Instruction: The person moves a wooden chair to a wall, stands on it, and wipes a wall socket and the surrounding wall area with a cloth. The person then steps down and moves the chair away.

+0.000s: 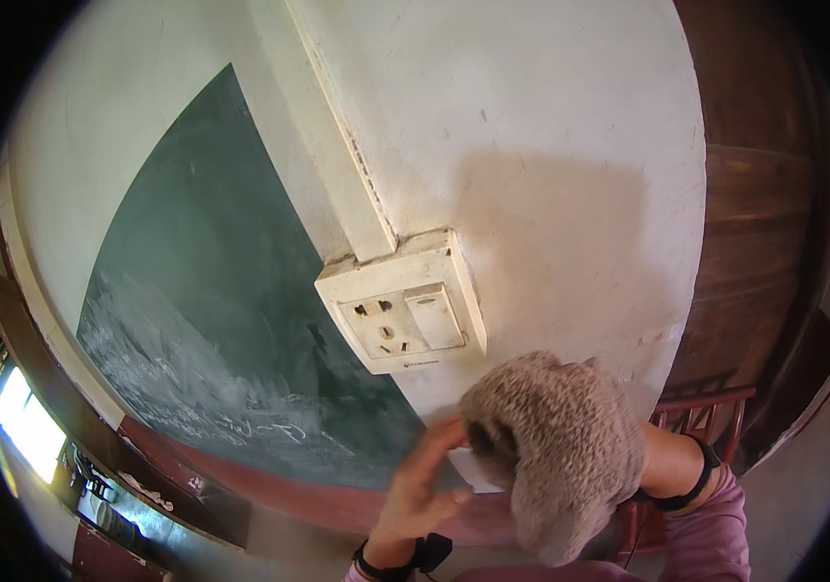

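Observation:
A fluffy brown cloth point(567, 451) hangs in folds over my right hand, hiding its fingers. My bare right wrist point(666, 460) shows behind it, with a dark band and a pink sleeve. On the other side, my left hand point(418, 491) is raised with thumb and fingers apart. Its fingertips are at the cloth's left edge; whether they touch it is unclear. Just above the hands, a grimy white socket box point(400, 313) with a switch is fixed to the wall.
A green chalkboard point(225, 291) with chalk smears covers the wall on the left. White trunking point(335, 138) meets the socket box. To the right are a wooden door point(757, 218) and a red metal frame point(709, 400). A bright window point(30, 425) lies at far left.

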`<state>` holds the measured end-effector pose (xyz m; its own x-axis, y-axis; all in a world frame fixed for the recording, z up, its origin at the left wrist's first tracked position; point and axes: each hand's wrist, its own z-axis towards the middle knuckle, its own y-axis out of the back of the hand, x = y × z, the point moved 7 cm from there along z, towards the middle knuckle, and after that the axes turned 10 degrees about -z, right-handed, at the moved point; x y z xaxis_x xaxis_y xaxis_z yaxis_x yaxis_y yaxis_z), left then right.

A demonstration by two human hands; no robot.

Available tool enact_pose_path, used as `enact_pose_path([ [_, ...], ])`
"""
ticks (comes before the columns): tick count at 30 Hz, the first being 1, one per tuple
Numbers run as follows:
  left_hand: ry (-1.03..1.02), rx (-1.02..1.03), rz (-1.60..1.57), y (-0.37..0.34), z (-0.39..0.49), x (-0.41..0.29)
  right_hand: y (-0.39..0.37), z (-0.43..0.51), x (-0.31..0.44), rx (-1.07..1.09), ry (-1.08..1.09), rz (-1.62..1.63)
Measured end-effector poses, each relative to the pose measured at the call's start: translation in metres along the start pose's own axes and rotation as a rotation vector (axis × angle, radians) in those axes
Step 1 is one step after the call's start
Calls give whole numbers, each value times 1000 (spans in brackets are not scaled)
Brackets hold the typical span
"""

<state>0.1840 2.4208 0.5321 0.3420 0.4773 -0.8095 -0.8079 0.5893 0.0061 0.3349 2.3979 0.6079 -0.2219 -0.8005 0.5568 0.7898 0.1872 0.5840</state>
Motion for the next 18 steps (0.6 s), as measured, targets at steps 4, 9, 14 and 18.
enact_pose_path([
  [4,352,9,-277,-2,-17,48,-17,10,-9,164,112,417],
  [9,307,-119,-340,16,-33,52,-31,24,-35,-69,-9,213],
  [14,75,-344,-216,43,-42,12,-57,6,-44,100,-76,223],
  [18,-192,-415,54,46,-30,-36,-58,-22,-56,366,-305,-20],
])
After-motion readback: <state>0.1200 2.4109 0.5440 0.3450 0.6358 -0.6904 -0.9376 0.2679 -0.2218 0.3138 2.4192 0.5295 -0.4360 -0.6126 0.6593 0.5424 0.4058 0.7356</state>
